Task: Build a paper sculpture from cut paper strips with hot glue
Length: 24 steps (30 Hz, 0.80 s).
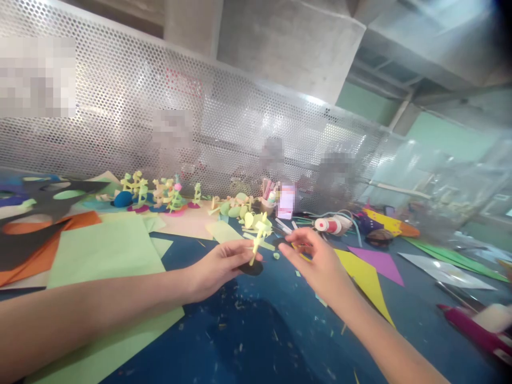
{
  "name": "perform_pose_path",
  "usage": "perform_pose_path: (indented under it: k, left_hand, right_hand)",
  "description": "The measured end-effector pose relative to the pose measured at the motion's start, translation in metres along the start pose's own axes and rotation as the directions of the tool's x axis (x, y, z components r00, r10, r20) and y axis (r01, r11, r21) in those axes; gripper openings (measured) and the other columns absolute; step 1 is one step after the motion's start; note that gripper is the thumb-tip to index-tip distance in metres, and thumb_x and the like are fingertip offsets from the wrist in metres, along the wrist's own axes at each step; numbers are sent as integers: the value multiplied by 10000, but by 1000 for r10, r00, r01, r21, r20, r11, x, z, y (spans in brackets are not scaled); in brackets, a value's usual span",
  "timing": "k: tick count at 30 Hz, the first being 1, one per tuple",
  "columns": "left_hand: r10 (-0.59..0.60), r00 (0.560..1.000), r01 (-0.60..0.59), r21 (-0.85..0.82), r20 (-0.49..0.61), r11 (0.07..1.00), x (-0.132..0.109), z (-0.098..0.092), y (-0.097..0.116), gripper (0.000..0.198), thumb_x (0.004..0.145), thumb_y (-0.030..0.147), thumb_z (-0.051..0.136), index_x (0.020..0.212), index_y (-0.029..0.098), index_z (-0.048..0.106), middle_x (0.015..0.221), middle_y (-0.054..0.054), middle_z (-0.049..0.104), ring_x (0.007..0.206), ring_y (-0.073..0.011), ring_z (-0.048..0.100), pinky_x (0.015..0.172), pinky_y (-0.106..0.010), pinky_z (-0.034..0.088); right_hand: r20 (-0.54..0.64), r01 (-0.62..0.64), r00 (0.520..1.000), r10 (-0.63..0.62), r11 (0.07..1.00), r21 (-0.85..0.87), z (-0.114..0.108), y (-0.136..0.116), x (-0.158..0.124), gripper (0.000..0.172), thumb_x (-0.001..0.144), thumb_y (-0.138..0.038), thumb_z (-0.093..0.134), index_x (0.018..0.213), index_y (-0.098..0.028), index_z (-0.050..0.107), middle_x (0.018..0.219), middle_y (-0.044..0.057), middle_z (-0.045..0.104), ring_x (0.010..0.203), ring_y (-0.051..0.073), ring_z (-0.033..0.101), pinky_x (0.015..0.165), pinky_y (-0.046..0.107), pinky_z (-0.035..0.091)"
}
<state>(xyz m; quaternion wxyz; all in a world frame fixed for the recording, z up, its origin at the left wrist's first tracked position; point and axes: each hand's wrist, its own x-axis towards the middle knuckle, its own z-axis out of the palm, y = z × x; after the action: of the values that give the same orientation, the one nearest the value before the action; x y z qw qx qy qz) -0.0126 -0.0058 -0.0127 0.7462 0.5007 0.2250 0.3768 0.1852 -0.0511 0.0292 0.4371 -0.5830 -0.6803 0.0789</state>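
Near the middle of the view, my left hand [218, 266] pinches a small pale yellow-green paper figure [261, 234] with a thin stem. The figure stands upright on a dark round base [252, 268], which the left fingers hold at its edge. To the right, my right hand [310, 250] is apart from the figure, with its thumb and fingers spread. A small dark piece [279, 244] lies just beyond the right fingertips; whether they touch it is unclear.
Behind the hands stand several small paper figures [176, 200]. Green sheets [108, 250] lie left, with orange and black paper beyond. Yellow paper [362, 274], purple paper [378, 261], a glue bottle [326, 225] and a magenta tool [472, 328] are right. A perforated screen [132, 122] crosses the back.
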Motion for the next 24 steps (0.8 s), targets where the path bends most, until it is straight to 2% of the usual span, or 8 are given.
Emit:
perform_pose_path:
  k: [2, 5, 8, 14, 19, 24]
  left_hand:
    - [-3, 999, 3, 0, 49, 1000, 0, 0, 0, 160, 780, 253, 621, 926, 191, 641, 894, -13, 648, 855, -119, 566, 818, -254, 396]
    - [-6, 994, 6, 4, 111, 1000, -1, 0, 1, 167, 782, 252, 617, 938, 200, 644, 907, -14, 642, 855, -122, 568, 833, -272, 404]
    - [-17, 990, 18, -2, 139, 1000, -1, 1, 2, 177, 790, 248, 606, 957, 197, 639, 916, -21, 640, 869, -129, 571, 864, -298, 404]
    - [-62, 993, 70, -83, 103, 994, -2, 0, 1, 284, 775, 239, 619, 1049, 247, 546, 854, -2, 646, 852, -149, 605, 916, -385, 384]
    - [-75, 992, 82, -71, 97, 994, -3, 0, 1, 204, 790, 260, 595, 979, 218, 531, 836, -7, 633, 861, -149, 597, 924, -396, 387]
    - [-58, 988, 59, -8, 146, 998, -2, -1, 2, 231, 791, 263, 598, 997, 222, 503, 888, -21, 630, 901, -157, 587, 920, -401, 387]
  right_hand:
    - [120, 97, 988, -96, 995, -5, 3, -2, 1, 284, 774, -399, 567, 994, -218, 569, 1023, 50, 624, 914, 195, 583, 811, 343, 442]
    - [217, 110, 970, -110, 994, 10, 10, -7, 0, 186, 819, -342, 520, 919, -210, 605, 934, 34, 661, 882, 185, 603, 808, 340, 443]
    - [210, 98, 972, -102, 995, 27, 15, -9, -2, 144, 829, -300, 505, 838, -204, 612, 821, 17, 673, 798, 173, 621, 760, 322, 451]
    - [265, 6, 963, -46, 989, 151, 17, -4, -3, 202, 822, -280, 502, 984, -178, 566, 726, 17, 669, 708, 165, 641, 708, 311, 479]
    - [270, -5, 962, -33, 990, 139, 19, -6, -5, 198, 828, -317, 494, 946, -178, 572, 656, 1, 636, 644, 149, 623, 639, 278, 469]
    - [283, -19, 959, -11, 995, 102, 22, -7, -6, 213, 831, -350, 484, 923, -185, 581, 553, -34, 567, 535, 129, 571, 559, 250, 438]
